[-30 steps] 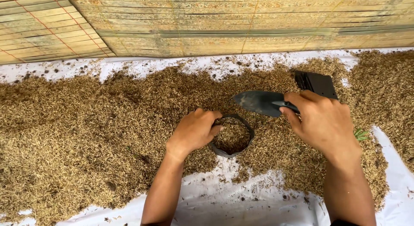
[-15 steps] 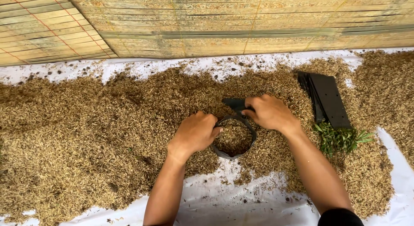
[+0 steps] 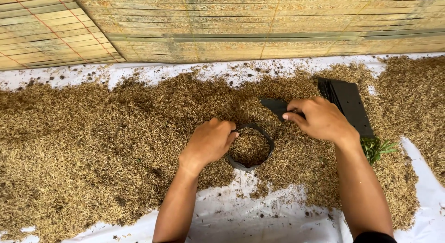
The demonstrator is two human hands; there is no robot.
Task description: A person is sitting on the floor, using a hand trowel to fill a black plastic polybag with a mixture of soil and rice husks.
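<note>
**In the middle of the husk bed: one hand steadies a small black bag, the other works a scoop**

On the white sheet (image 3: 278, 224) spread over the ground, a thick layer of pale rice husks (image 3: 92, 145) runs from side to side, thinning to bare sheet along the near edge. At the middle of the heap sits a small black bag (image 3: 251, 148), its mouth pulled open into a ring and already holding husks close to the rim. It stands upright, bedded in the husks around it, which seems to be why it keeps its shape.

The left hand (image 3: 208, 143) is curled over the bag's left rim. Its fingers are bent in and pressed against the edge, apparently pinching it so that the mouth stays open and the soft wall does not fold; the fingertips themselves are hidden on the far side.

The right hand (image 3: 320, 118) lies just beyond the bag, toward the far right of the heap. Its fingers are closed loosely around a dark scoop (image 3: 274, 106), whose blade rests flat on the husks and points left, near the bag's far rim but not over it.

Behind that hand a stack of flat black bags (image 3: 347, 104) lies on the husks, with a green sprig (image 3: 378, 149) just beside the wrist. A woven bamboo screen (image 3: 232, 25) closes the far edge.
</note>
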